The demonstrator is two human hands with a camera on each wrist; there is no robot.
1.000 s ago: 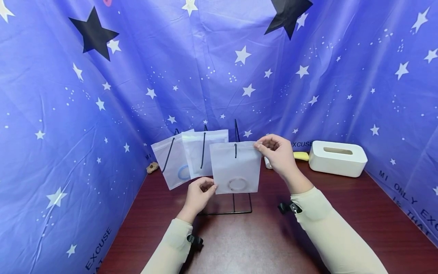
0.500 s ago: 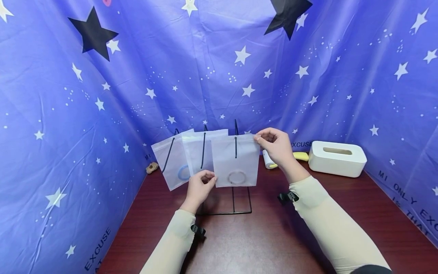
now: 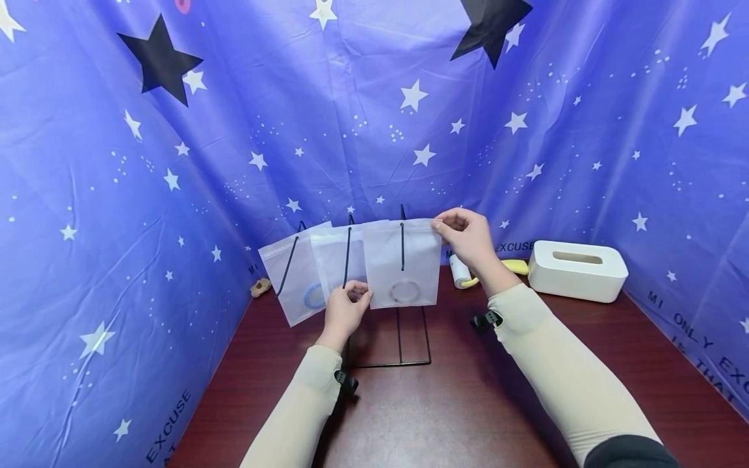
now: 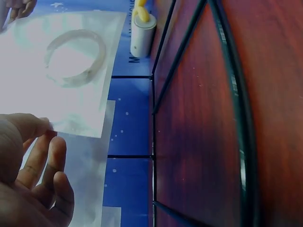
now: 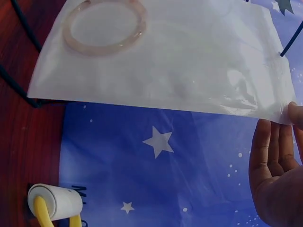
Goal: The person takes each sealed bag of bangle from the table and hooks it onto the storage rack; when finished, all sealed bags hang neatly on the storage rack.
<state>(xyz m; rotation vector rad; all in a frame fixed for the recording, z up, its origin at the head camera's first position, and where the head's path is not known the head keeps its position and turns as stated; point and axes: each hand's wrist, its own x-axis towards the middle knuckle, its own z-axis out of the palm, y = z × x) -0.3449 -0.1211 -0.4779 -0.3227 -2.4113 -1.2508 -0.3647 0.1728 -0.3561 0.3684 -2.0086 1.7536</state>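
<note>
A frosted zip bag (image 3: pixel 418 260) with a pale bangle (image 5: pixel 104 49) inside hangs on the right prong of a black wire rack (image 3: pixel 404 363). My right hand (image 3: pixel 468 239) pinches the bag's upper right corner between thumb and fingers. At its lower left corner my left hand (image 3: pixel 344 312) pinches the edge, as the left wrist view also shows. Two more frosted bags hang to the left: a middle bag (image 3: pixel 333 250), partly covered by my left hand and the held bag, and a tilted left bag (image 3: pixel 292 273) with a blue ring (image 3: pixel 314 296) in it.
At the right stands a white tissue box (image 3: pixel 576 273). A white cylinder (image 3: pixel 459 272) with a yellow cord lies behind my right hand, near a yellow object (image 3: pixel 516 266). A small tan object (image 3: pixel 260 286) lies at the left. A starry blue curtain (image 3: pixel 351 97) surrounds the table.
Both hands have moved up and away with the bag, sliding it farther back along the right prong. More of that prong shows in front of the bag. The other two bags stay put.
</note>
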